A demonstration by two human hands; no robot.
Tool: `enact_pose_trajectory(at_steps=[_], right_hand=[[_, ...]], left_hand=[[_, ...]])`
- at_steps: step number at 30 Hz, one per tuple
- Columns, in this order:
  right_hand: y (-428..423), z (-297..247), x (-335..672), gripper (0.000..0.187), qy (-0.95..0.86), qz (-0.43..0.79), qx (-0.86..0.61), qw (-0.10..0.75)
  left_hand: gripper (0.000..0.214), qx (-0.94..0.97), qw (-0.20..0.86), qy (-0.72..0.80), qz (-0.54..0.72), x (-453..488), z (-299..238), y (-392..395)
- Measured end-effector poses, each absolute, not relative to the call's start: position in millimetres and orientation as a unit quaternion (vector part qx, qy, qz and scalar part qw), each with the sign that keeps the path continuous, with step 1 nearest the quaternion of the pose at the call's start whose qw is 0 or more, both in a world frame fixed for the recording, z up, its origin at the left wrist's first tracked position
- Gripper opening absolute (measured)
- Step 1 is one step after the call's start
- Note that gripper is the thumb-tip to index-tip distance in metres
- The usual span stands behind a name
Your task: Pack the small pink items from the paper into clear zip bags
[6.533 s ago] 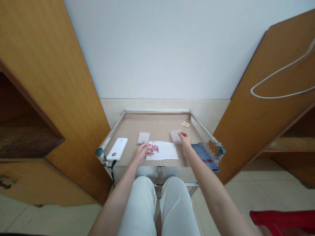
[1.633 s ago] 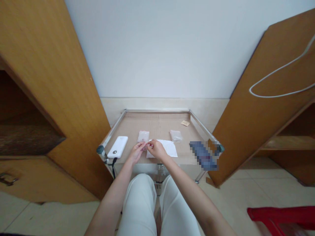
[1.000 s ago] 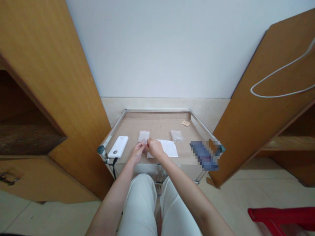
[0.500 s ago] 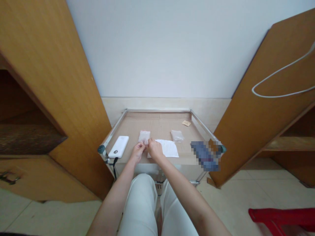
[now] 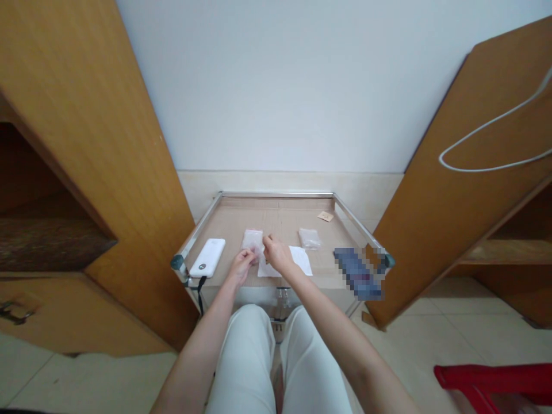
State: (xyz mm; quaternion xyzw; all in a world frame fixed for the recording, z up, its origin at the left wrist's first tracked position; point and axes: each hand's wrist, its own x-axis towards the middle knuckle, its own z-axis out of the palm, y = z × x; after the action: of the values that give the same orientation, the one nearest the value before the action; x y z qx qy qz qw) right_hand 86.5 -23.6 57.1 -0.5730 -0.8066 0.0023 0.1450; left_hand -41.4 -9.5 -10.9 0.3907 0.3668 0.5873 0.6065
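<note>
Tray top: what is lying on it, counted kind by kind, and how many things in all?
Small clear bags: 2
White power bank: 1
White paper sheet: 1
Small tan tag: 1
Dark blue thing, blurred out: 1
Total: 6

Plain white wall (image 5: 280, 86) straight ahead, soft even light. Big wooden cabinets on the left (image 5: 86, 144) and right (image 5: 466, 172), a white hanger (image 5: 491, 168) on the right one. Pale tiled floor (image 5: 431, 339), red stool (image 5: 495, 382) in the corner.

Mounted on head; aimed forward and down at near desk (image 5: 276, 221), centred, toward far wall (image 5: 280, 86); single view only.
</note>
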Motion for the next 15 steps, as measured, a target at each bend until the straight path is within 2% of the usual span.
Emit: enact_pose_trajectory(at_steps=[4, 10, 15], right_hand=[[-26, 62, 88, 0.022, -0.857, -0.037, -0.504, 0.099], [-25, 69, 88, 0.016, -0.868, -0.053, -0.492, 0.037], [-17, 64, 95, 0.015, -0.859, -0.041, -0.504, 0.076]], left_hand=[[0.025, 0.394, 0.601, 0.377, 0.585, -41, -12, -9], [0.022, 0.413, 0.617, 0.372, 0.557, -42, -12, -10], [0.02, 0.392, 0.627, 0.366, 0.564, -44, -12, -9]])
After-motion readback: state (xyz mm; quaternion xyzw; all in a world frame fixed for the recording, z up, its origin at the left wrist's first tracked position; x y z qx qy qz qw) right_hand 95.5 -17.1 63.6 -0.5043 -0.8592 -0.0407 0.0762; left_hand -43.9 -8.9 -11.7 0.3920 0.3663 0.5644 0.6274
